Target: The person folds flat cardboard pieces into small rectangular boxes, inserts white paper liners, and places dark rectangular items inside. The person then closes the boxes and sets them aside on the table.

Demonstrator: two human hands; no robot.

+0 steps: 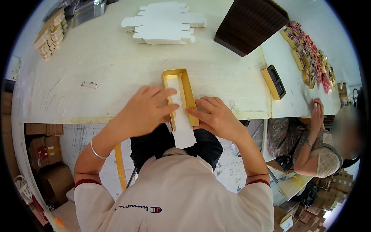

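An open gold cardboard box [188, 87] with a white inside stands at the table's near edge, its near end folded out as a white flap [184, 138] hanging over my lap. My right hand [218, 118] grips the right wall close to that near end, thumb toward the inside and fingers around the outside. My left hand [148, 107] lies across the left wall, fingers apart and slightly blurred, their tips over the box's inside. Whether those tips touch the wall is hard to see.
Flat white carton blanks [164, 21] are stacked at the back, beside a tall dark stack of trays [249, 25]. A gold box with a black insert [275, 82] sits right. Many small gold boxes [305, 58] lie farther right, near a seated person [322, 150]. Folded card pieces [52, 34] stand far left.
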